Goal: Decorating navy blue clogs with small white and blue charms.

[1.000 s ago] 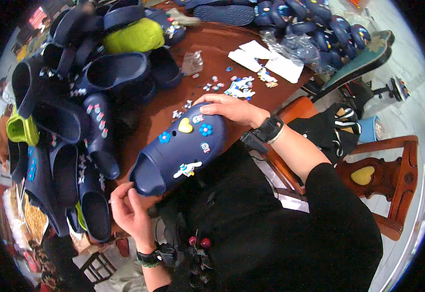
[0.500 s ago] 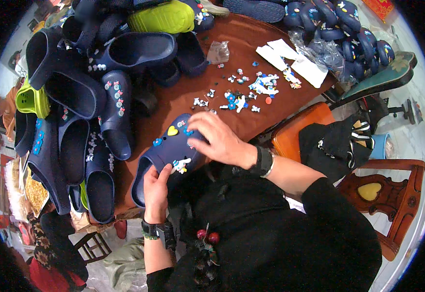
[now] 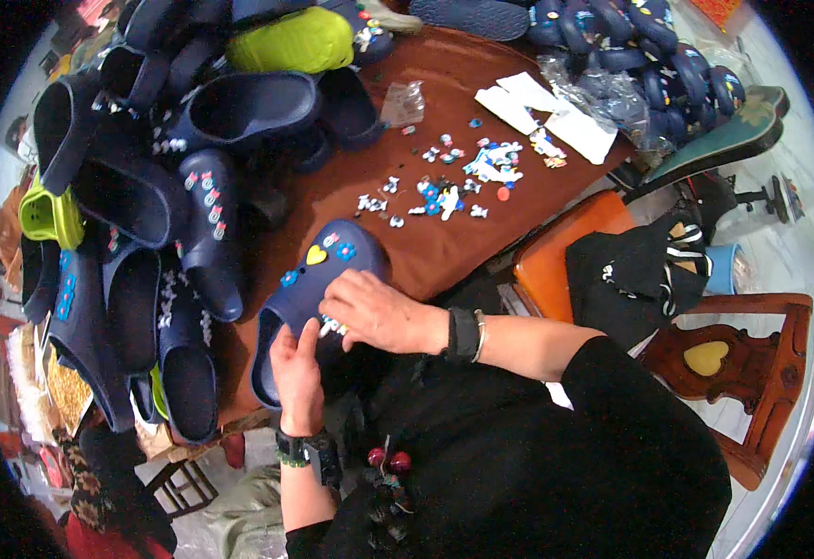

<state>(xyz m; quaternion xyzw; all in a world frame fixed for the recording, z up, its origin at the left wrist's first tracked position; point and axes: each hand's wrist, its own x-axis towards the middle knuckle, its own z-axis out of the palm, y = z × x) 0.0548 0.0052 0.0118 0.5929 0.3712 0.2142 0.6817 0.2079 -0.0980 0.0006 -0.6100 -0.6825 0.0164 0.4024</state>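
A navy clog (image 3: 286,303) lies in front of me on the brown-covered table. My left hand (image 3: 297,373) is closed on its side near the heel opening, thumb uppermost. Over the clog's upper, my right hand (image 3: 367,312) has its fingers bent together at a white figure charm (image 3: 333,326), which they partly cover. Toward the toe sit a yellow heart charm (image 3: 316,254), blue flower charms (image 3: 345,251) and a small pinkish-white one (image 3: 332,239). The clog's right side is hidden behind my right hand.
Loose charms (image 3: 494,163) are scattered beyond the clog, near white paper pieces (image 3: 556,116) and a clear plastic bag (image 3: 403,103). Several navy clogs (image 3: 253,107) crowd the left side, with a lime-green one (image 3: 295,41) behind. More decorated clogs are piled far right. An orange seat (image 3: 565,252) stands right.
My right hand has come from the toe end back toward the heel, uncovering the flower near the toe and reaching the white figure charm. My left hand keeps its hold.
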